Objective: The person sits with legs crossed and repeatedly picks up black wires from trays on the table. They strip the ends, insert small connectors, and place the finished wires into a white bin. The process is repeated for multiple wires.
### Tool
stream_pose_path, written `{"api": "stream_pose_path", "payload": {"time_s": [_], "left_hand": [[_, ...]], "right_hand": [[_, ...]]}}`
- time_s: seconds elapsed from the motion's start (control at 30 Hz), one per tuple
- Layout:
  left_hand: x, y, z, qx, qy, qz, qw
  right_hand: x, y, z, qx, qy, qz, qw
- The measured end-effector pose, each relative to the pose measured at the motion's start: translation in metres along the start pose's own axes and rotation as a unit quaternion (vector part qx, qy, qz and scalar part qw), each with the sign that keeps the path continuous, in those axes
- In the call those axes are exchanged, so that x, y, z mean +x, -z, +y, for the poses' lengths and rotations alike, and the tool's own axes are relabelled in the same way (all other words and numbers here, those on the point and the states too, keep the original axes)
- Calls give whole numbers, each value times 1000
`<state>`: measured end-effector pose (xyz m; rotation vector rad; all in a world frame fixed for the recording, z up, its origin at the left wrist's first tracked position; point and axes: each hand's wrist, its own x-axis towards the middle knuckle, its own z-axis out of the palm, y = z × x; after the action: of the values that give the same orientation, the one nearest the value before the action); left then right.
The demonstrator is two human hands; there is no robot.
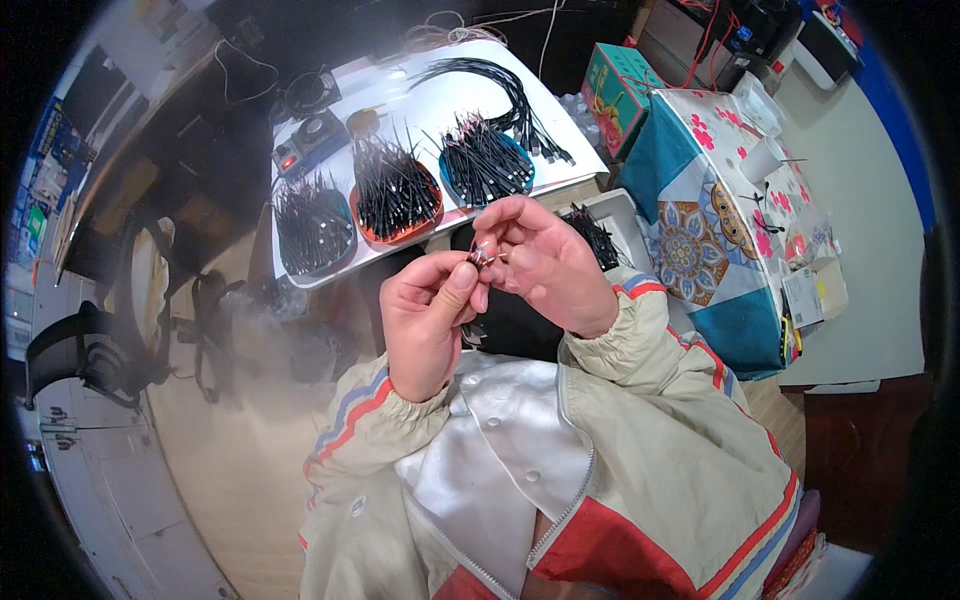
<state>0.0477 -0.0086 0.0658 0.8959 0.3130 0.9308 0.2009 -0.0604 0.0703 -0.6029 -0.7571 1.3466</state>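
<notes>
Close in front of my chest, both hands meet over a small bunch of thin wire ends (482, 257), with red, black and bare silvery bits showing. My left hand (425, 310) is closed, thumb pressed on the index finger, gripping the bunch from the left. From the right, my right hand (560, 270) pinches at the same wire ends between thumb and fingers, its palm partly turned up. Just beyond are black cables (397, 190) heaped in an orange-red bowl (402, 236), and more black cables (485, 160) in a blue bowl (527, 178).
On the white table (385, 80) lie a long cable bundle (515, 95), another cable heap (313, 225) and a grey box with a red-lit switch (310, 145). A white bin (628, 225) holds black cables. Right stands a cloth-covered table (690, 235); a black chair (85, 345) is left.
</notes>
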Motion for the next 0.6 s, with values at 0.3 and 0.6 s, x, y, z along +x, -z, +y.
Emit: {"api": "stream_pose_path", "payload": {"time_s": [0.3,0.6], "left_hand": [[3,-1,3,7,82,-32,996],[7,1,-2,26,100,-28,994]], "right_hand": [[1,12,-1,48,-75,-37,995],[5,20,4,53,-109,-31,992]]}}
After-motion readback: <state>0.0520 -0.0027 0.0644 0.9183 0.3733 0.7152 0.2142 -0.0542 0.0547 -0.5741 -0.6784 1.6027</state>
